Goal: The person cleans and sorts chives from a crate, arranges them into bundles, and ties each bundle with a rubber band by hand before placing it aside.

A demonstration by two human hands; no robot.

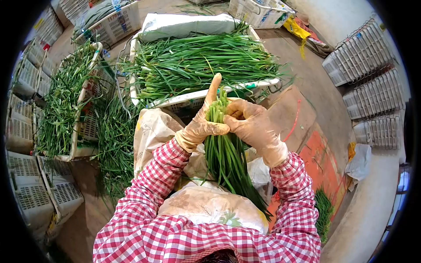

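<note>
Both hands wear pale, stained gloves. My left hand (pixel 201 120) is wrapped round the stem end of a bunch of long green leafy stalks (pixel 223 158), one finger pointing up. On the right side of the same stems, my right hand (pixel 250 118) has its fingertips pinched together; whether they grip a stalk is hard to make out. The bunch's leaves hang down over my lap. Just beyond my hands stands a white crate (pixel 175 101) heaped with the same kind of stalks (pixel 201 61), with a white sheet (pixel 188 24) at its far edge.
At the left is another crate (pixel 78 127) of loose greens, with more greens (pixel 114 140) beside it. Stacked crates (pixel 359 52) line the right wall. A small pile of stalks (pixel 323 212) lies at lower right, near a red-orange mat (pixel 318 162) and a plastic bag (pixel 359 162).
</note>
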